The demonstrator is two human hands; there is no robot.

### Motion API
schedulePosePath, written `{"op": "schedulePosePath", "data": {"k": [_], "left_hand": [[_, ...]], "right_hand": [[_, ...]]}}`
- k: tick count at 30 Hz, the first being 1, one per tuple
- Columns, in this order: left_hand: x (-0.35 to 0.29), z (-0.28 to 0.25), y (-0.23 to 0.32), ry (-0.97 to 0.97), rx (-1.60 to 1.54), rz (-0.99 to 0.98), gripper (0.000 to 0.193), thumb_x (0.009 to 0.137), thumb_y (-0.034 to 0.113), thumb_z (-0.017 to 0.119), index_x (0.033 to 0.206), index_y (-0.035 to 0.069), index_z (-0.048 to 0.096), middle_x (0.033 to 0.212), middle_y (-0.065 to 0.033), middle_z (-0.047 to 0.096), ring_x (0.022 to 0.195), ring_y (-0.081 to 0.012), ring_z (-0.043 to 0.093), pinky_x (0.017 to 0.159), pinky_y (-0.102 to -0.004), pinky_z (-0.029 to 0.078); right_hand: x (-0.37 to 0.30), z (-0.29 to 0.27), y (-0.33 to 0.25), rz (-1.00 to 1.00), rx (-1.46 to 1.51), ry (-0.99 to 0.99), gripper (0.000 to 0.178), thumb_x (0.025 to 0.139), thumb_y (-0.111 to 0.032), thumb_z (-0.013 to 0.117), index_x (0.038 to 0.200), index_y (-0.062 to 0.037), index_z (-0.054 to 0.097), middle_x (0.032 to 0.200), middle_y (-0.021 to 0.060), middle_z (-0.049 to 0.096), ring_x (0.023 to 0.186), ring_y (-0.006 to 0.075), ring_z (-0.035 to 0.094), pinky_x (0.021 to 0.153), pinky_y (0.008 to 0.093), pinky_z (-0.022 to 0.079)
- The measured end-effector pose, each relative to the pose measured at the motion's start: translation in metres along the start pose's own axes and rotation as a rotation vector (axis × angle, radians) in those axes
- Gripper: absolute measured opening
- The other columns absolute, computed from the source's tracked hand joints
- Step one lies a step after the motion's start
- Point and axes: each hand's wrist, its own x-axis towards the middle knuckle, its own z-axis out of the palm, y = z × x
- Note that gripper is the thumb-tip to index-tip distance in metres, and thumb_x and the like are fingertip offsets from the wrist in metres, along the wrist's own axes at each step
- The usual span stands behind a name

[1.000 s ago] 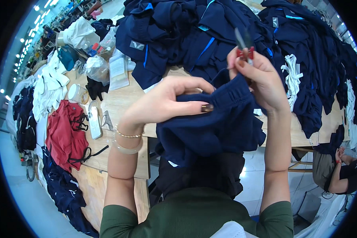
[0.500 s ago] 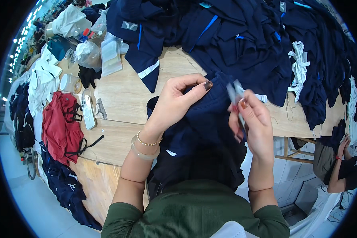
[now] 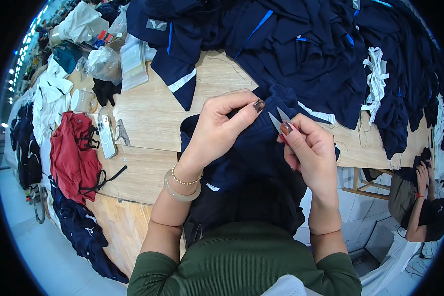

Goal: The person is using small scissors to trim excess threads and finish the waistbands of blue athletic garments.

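Head view: navy garment (image 3: 246,150) held over the lap
Left hand (image 3: 224,121): fingers closed on its gathered waistband (image 3: 280,96)
Right hand (image 3: 312,152): fingers gripping red-handled thread snips (image 3: 276,123), blades parted
Snips to waistband: very near; contact hard to tell
Beyond the hands: navy clothes (image 3: 301,64) heaped on the counter (image 3: 222,76)

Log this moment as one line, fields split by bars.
Left hand: pinching navy garment | Right hand: holding snips, blades parted, near navy garment | Table, left side: red garment, phone
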Motion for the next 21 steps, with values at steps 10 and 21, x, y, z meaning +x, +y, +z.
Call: {"op": "schedulePosePath", "data": {"k": [10,21], "left_hand": [[0.0009,0.0008,-0.0001,0.011,-0.008,0.006,0.016,0.090,0.009,0.061,0.086,-0.007,0.062,0.073,-0.0021,0.057,0.070,-0.0075,0.048,0.062,-0.0224,0.038],[0.0011,0.0006,-0.0015,0.018,-0.023,-0.010,0.017,0.092,0.009,0.060,0.087,-0.007,0.063,0.073,-0.0005,0.056,0.070,-0.0062,0.046,0.062,-0.0213,0.037]], "right_hand": [[0.0022,-0.0002,-0.0014,-0.013,0.003,0.014,0.026,0.100,-0.019,0.055,0.083,-0.0005,0.058,0.054,-0.0041,0.047,0.046,0.0008,0.038,0.045,0.0186,0.025],[0.0053,0.0007,-0.0009,-0.053,-0.023,0.004,0.025,0.100,-0.018,0.055,0.082,-0.0003,0.058,0.054,-0.0036,0.048,0.046,0.0005,0.039,0.045,0.0187,0.026]]}}
